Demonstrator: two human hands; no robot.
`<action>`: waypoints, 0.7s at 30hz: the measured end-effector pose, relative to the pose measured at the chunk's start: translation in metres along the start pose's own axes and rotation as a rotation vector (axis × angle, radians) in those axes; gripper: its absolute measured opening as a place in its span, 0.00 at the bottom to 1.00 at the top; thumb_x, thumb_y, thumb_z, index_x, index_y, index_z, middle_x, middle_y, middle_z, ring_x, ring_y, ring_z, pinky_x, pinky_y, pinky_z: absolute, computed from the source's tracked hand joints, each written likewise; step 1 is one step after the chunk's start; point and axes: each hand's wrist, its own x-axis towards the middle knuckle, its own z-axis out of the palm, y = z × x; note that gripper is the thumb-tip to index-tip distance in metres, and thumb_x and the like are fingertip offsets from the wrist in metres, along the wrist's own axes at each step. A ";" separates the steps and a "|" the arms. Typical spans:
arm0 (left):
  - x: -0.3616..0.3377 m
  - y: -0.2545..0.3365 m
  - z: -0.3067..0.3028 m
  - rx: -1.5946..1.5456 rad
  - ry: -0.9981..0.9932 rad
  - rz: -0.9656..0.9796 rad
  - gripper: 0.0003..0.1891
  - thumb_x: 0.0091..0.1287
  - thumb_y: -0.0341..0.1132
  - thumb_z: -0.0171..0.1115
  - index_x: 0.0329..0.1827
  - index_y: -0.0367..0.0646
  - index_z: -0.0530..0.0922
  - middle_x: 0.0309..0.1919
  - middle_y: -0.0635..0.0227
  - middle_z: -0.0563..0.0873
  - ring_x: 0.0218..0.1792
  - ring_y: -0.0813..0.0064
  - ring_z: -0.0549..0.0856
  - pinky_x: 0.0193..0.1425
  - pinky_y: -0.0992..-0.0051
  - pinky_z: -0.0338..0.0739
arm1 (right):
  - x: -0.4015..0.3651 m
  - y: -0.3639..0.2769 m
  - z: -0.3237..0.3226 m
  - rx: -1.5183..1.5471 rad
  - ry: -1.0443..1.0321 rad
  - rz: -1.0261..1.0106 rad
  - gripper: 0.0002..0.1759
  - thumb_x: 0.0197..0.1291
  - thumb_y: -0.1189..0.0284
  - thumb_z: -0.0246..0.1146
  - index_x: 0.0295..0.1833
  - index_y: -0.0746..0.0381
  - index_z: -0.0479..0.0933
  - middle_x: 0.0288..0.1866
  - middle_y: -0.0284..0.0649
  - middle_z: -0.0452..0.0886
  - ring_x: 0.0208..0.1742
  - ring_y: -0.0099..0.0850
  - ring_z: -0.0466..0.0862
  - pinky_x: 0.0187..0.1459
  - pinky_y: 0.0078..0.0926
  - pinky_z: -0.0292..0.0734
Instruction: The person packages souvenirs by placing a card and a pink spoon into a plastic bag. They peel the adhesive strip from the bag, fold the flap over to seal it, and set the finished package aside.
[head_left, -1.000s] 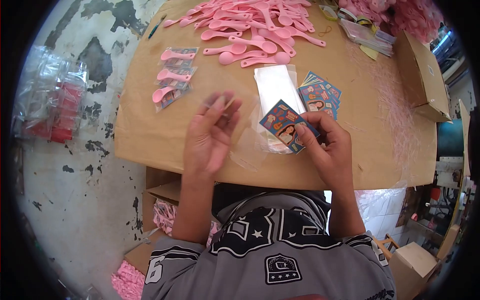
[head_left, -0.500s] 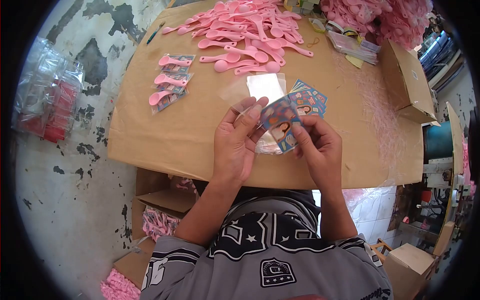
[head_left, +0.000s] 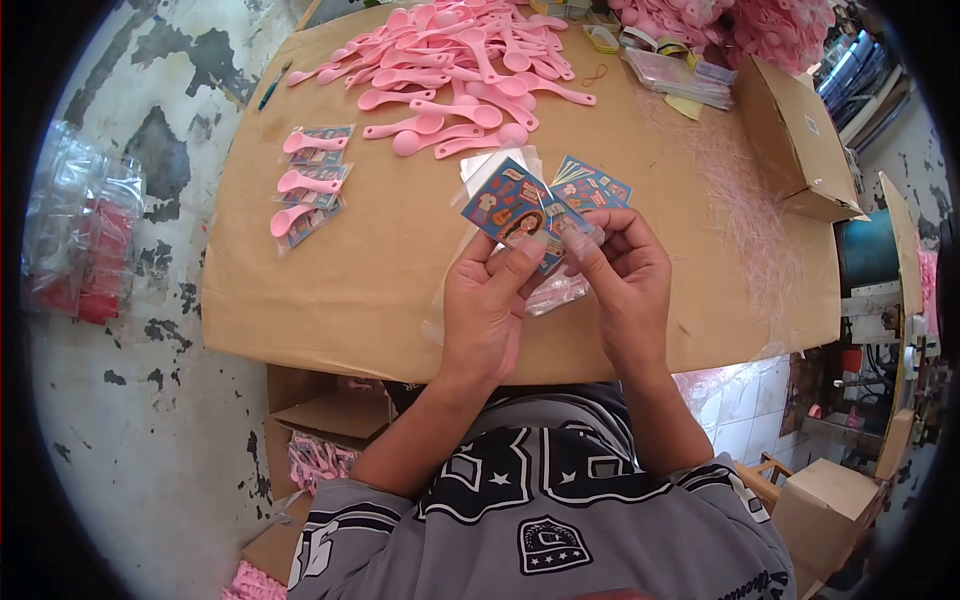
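My left hand (head_left: 492, 300) and my right hand (head_left: 618, 270) meet over the middle of the brown table (head_left: 380, 260). Between them they hold a colourful printed card (head_left: 510, 208) and a clear plastic sleeve (head_left: 556, 290). The left thumb presses on the card's lower edge. The right fingers pinch the sleeve at the card's right corner. Whether the card sits inside the sleeve I cannot tell. Just beyond lie a stack of the same cards (head_left: 592, 186) and a pile of clear sleeves (head_left: 492, 160).
Several loose pink spoons (head_left: 455, 60) cover the far side. Three bagged spoons with cards (head_left: 305, 185) lie at the left. A cardboard box (head_left: 795, 140) stands at the right, with plastic packets (head_left: 670, 75) behind. Open boxes (head_left: 320, 420) sit under the table, red packets (head_left: 75, 240) on the floor.
The left hand came from the left with a clear sleeve and joined the right hand at the card. The card has been raised and tilted between both hands.
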 end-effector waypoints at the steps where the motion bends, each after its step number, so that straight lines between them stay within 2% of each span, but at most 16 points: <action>1: 0.000 -0.002 0.001 0.018 0.008 0.001 0.25 0.77 0.27 0.69 0.75 0.37 0.74 0.57 0.62 0.91 0.58 0.75 0.89 0.68 0.69 0.83 | 0.002 0.003 0.001 -0.001 0.010 -0.012 0.10 0.75 0.75 0.69 0.56 0.65 0.79 0.47 0.35 0.86 0.45 0.19 0.85 0.47 0.18 0.82; 6: 0.001 -0.004 -0.008 0.104 -0.021 0.085 0.26 0.78 0.26 0.66 0.78 0.40 0.73 0.62 0.63 0.89 0.63 0.77 0.86 0.71 0.69 0.79 | 0.005 -0.001 0.009 0.014 -0.050 0.080 0.11 0.75 0.73 0.70 0.56 0.67 0.82 0.47 0.36 0.87 0.42 0.17 0.85 0.43 0.18 0.81; 9: 0.003 0.012 -0.005 -0.008 -0.057 0.104 0.28 0.79 0.24 0.62 0.82 0.42 0.69 0.70 0.58 0.84 0.69 0.72 0.83 0.75 0.66 0.77 | 0.000 0.001 0.007 -0.042 -0.082 0.115 0.11 0.74 0.73 0.71 0.54 0.67 0.83 0.43 0.36 0.88 0.36 0.17 0.84 0.36 0.17 0.80; 12: 0.005 0.023 0.000 -0.085 -0.104 0.208 0.32 0.80 0.23 0.56 0.86 0.47 0.62 0.77 0.49 0.75 0.77 0.55 0.77 0.83 0.54 0.72 | -0.006 -0.001 0.012 -0.069 -0.108 0.158 0.10 0.72 0.73 0.73 0.51 0.66 0.82 0.37 0.33 0.87 0.30 0.17 0.83 0.30 0.16 0.77; 13: 0.006 0.026 0.001 -0.100 -0.115 0.223 0.34 0.80 0.24 0.53 0.88 0.52 0.59 0.77 0.46 0.75 0.78 0.48 0.74 0.84 0.51 0.70 | -0.008 -0.001 0.014 -0.073 -0.115 0.170 0.10 0.72 0.73 0.73 0.50 0.66 0.82 0.36 0.33 0.87 0.29 0.17 0.83 0.29 0.16 0.76; 16: 0.009 0.029 -0.007 -0.165 -0.196 0.222 0.34 0.81 0.25 0.53 0.88 0.54 0.58 0.77 0.47 0.75 0.77 0.49 0.76 0.84 0.50 0.71 | -0.013 -0.002 0.026 -0.045 -0.112 0.177 0.11 0.70 0.71 0.75 0.49 0.65 0.81 0.35 0.32 0.86 0.29 0.15 0.81 0.28 0.15 0.74; 17: 0.008 0.031 -0.006 -0.168 -0.183 0.233 0.33 0.82 0.26 0.53 0.88 0.54 0.58 0.72 0.49 0.79 0.73 0.53 0.80 0.81 0.51 0.75 | -0.013 -0.004 0.032 -0.022 -0.102 0.171 0.12 0.70 0.71 0.75 0.49 0.65 0.81 0.36 0.32 0.86 0.29 0.15 0.81 0.28 0.14 0.73; 20: 0.013 0.029 -0.019 -0.249 -0.240 0.233 0.31 0.83 0.28 0.54 0.87 0.52 0.59 0.64 0.54 0.84 0.67 0.58 0.85 0.77 0.53 0.80 | -0.014 -0.008 0.039 -0.057 -0.119 0.171 0.13 0.70 0.70 0.75 0.52 0.64 0.80 0.38 0.32 0.85 0.31 0.14 0.80 0.29 0.14 0.73; 21: 0.012 0.029 -0.019 -0.254 -0.246 0.239 0.29 0.84 0.28 0.53 0.86 0.51 0.60 0.62 0.55 0.84 0.64 0.61 0.87 0.72 0.57 0.82 | -0.013 -0.009 0.036 -0.092 -0.140 0.181 0.13 0.71 0.71 0.75 0.52 0.64 0.80 0.38 0.31 0.85 0.32 0.14 0.80 0.29 0.14 0.73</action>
